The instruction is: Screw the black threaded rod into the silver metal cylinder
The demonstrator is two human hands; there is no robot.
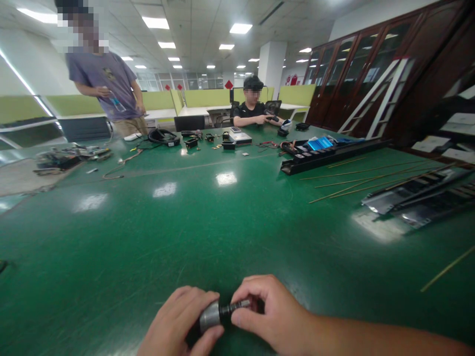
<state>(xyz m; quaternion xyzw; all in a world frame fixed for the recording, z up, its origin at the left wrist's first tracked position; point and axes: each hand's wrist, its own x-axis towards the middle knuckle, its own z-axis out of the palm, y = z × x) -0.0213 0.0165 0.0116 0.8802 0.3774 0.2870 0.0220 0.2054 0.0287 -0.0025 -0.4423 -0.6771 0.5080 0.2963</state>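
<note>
Low in the view, my left hand (176, 321) and my right hand (269, 311) both grip a small metal cylinder (210, 316) just above the green bench top (148, 237). My left hand wraps around its wide silver end, and much of that end is hidden by my fingers. A narrower dark shaft (233, 309) runs from it into the fingertips of my right hand, which pinch the far end. That tip is hidden by my fingers.
Thin brass rods (363, 180) and metal sheets (411, 202) lie at the right, behind a long black rack (330, 157). Cables, small electronic parts and headphones (163, 137) lie farther off. One person stands at the far left; another sits across the bench.
</note>
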